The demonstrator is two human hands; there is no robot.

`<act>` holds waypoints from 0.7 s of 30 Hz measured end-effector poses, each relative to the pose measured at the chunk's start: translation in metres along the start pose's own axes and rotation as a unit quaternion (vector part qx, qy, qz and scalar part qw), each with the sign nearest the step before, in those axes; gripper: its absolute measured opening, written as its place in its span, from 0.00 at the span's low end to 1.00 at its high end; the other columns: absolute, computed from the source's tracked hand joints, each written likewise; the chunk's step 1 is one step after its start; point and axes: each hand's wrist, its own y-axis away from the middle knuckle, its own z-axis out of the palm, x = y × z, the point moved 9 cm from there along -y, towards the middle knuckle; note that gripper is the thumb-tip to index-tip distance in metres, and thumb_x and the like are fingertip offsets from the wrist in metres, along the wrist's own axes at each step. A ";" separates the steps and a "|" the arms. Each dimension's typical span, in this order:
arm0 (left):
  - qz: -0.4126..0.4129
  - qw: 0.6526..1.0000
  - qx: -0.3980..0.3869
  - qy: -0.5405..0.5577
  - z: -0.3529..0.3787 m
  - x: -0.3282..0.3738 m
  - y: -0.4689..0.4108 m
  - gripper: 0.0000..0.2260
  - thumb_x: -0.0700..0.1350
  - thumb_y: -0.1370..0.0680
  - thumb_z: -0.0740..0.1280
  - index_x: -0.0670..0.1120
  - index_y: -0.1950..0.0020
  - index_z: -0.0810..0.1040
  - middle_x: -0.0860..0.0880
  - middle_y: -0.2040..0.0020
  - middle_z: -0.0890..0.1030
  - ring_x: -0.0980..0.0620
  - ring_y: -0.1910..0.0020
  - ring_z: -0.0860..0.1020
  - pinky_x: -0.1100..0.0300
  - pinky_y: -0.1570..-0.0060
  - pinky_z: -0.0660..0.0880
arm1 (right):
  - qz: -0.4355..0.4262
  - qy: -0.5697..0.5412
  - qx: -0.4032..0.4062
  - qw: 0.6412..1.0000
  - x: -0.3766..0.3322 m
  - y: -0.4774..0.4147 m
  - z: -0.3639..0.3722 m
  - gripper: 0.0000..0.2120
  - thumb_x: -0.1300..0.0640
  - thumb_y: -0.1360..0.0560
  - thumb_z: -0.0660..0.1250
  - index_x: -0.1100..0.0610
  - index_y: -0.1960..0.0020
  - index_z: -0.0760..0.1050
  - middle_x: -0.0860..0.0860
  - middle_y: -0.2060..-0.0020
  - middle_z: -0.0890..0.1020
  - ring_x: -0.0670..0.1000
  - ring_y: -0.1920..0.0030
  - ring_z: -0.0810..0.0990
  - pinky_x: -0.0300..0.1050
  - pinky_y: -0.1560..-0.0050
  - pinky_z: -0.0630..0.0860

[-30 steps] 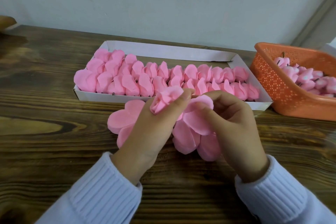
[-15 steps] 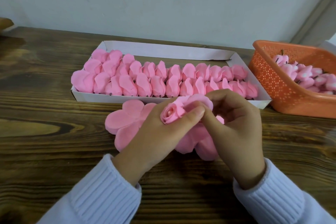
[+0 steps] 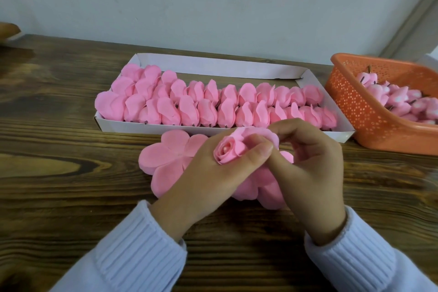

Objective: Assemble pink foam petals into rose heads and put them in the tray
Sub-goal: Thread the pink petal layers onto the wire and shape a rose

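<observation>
My left hand (image 3: 208,178) grips a small pink rose bud (image 3: 228,150) between thumb and fingers, its spiral centre facing up. My right hand (image 3: 305,168) pinches a pink petal (image 3: 265,134) wrapped against the bud's far side. Flat pink foam petal sheets (image 3: 166,156) lie on the table under both hands, partly hidden by them. Behind stands the white cardboard tray (image 3: 213,66), holding two rows of several finished rose heads (image 3: 213,106).
An orange perforated plastic basket (image 3: 369,111) with several pink buds on short stems sits at the right. The dark wooden table (image 3: 59,149) runs back to a pale wall. A brown object (image 3: 7,29) shows at the far left edge.
The loose petals have been drawn in around the bud, which now faces up with its spiral showing. Both hands have closed together and shifted slightly right.
</observation>
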 end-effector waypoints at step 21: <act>-0.035 0.979 0.072 0.190 -0.012 -0.010 0.000 0.28 0.73 0.46 0.73 0.50 0.65 0.80 0.43 0.56 0.83 0.40 0.43 0.80 0.36 0.36 0.70 | 0.229 -0.364 -0.151 0.890 0.032 0.017 0.050 0.12 0.61 0.33 0.73 0.56 0.54 0.72 0.52 0.57 0.80 0.49 0.59 0.80 0.41 0.62 0.77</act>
